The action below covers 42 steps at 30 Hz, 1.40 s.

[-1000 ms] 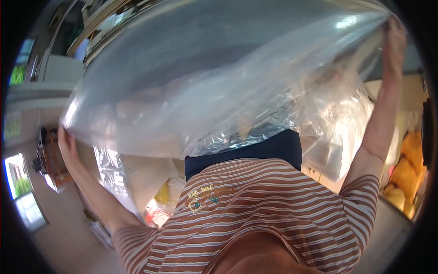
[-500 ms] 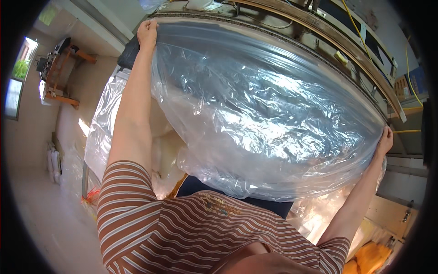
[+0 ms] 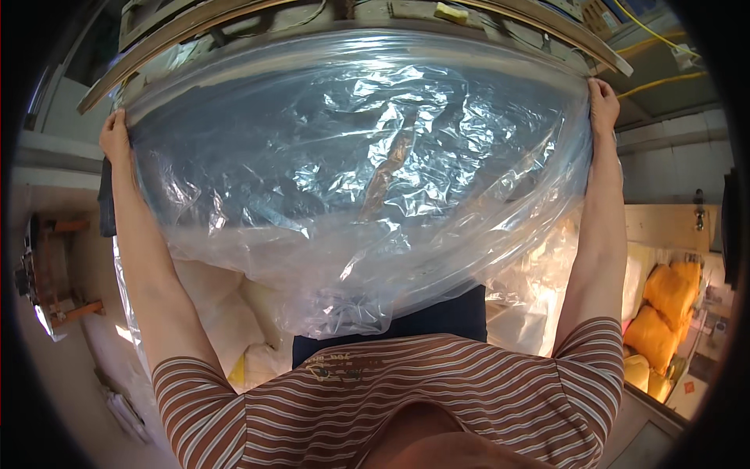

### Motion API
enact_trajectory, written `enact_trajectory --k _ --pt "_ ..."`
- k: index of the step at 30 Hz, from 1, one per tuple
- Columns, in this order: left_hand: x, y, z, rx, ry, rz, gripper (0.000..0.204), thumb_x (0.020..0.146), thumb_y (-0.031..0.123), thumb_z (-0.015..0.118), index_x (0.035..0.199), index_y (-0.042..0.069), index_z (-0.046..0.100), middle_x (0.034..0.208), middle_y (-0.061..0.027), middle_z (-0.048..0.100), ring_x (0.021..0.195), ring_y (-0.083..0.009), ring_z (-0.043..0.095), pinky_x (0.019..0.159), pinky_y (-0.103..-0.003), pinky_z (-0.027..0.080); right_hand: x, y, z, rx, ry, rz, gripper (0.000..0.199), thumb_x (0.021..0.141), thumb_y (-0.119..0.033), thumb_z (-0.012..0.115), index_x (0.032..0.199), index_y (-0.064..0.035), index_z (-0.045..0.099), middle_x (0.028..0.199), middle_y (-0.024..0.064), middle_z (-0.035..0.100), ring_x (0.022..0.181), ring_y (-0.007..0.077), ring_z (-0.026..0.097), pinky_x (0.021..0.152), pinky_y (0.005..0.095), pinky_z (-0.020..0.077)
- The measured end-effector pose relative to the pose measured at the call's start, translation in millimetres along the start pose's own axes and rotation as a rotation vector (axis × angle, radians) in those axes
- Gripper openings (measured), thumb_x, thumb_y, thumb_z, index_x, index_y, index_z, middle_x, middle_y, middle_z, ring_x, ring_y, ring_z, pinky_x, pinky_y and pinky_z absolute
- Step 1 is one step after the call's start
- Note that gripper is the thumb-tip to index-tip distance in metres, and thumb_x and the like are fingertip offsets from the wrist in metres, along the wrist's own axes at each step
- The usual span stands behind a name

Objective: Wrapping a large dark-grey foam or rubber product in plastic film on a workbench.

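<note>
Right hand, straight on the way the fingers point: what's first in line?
Likely the wooden edge of the rack overhead. The right hand, gripping the clear plastic bag at its corner, points up toward it. Whether a gap remains is unclear; depth is hard to judge.

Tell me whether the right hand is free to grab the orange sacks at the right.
Probably not as things stand: the right hand is raised, gripping the edge of the clear plastic bag, and the orange sacks lie well below it, apart from it.
</note>
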State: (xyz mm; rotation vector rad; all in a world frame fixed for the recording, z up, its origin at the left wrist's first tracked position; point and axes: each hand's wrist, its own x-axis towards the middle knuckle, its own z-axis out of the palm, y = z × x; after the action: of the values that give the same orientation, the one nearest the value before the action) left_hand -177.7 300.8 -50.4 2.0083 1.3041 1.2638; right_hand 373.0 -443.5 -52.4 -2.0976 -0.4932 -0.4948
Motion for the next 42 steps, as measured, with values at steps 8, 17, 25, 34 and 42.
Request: enact_trajectory --k 8,17,25,34,42 --pt "17.6 -16.4 2.8 0.121 0.051 -0.030 0.037 0.076 0.035 0.067 0.086 -0.001 0.066 0.084 -0.0087 0.062 0.078 -0.0172 0.054 0.076 -0.030 0.042 2.5 -3.0 -2.8 -0.468 0.301 -0.076 0.047 0.069 -0.043 0.071 0.079 0.0021 0.060 0.078 0.0135 0.063 0.075 0.0267 0.059 0.075 0.0334 0.0450" --pt "62.3 -83.0 -17.5 0.323 0.095 0.086 0.039 0.084 0.026 0.047 0.090 -0.010 0.062 0.084 -0.0198 0.063 0.083 -0.0282 0.062 0.074 -0.039 0.046 14.8 13.1 1.3 -0.236 0.232 0.139 0.040 0.077 -0.037 0.061 0.084 0.0024 0.061 0.096 0.0217 0.058 0.098 0.0338 0.053 0.086 0.0378 0.0393" --pt "44.0 -44.8 -5.0 -0.064 0.139 -0.092 0.039 0.088 0.030 0.042 0.102 0.000 0.062 0.107 -0.0183 0.060 0.100 -0.0328 0.056 0.089 -0.041 0.040 24.3 15.2 -12.3 -0.324 0.255 0.146 0.053 0.085 -0.046 0.045 0.097 0.0028 0.062 0.104 0.0262 0.059 0.102 0.0396 0.053 0.086 0.0435 0.0397" --pt "75.0 -50.2 -103.3 -0.120 -0.074 -0.042 0.046 0.089 0.035 0.042 0.103 -0.005 0.061 0.101 -0.0189 0.062 0.093 -0.0274 0.057 0.084 -0.036 0.043 -60.7 -74.5 -51.5 -0.376 -0.334 -0.178 0.033 0.089 -0.037 0.051 0.085 -0.0044 0.057 0.080 0.0025 0.055 0.079 0.0169 0.051 0.074 0.0295 0.0389" --pt "-23.1 119.4 -64.6 0.228 -0.254 0.592 0.037 0.086 0.018 0.054 0.116 -0.003 0.055 0.113 -0.0167 0.059 0.104 -0.0261 0.056 0.094 -0.032 0.039 -142.2 -186.5 -68.4 0.393 -0.613 0.166 0.023 0.092 -0.029 0.053 0.080 -0.0100 0.046 0.074 -0.0077 0.036 0.069 0.0030 0.032 0.062 0.0194 0.0299"
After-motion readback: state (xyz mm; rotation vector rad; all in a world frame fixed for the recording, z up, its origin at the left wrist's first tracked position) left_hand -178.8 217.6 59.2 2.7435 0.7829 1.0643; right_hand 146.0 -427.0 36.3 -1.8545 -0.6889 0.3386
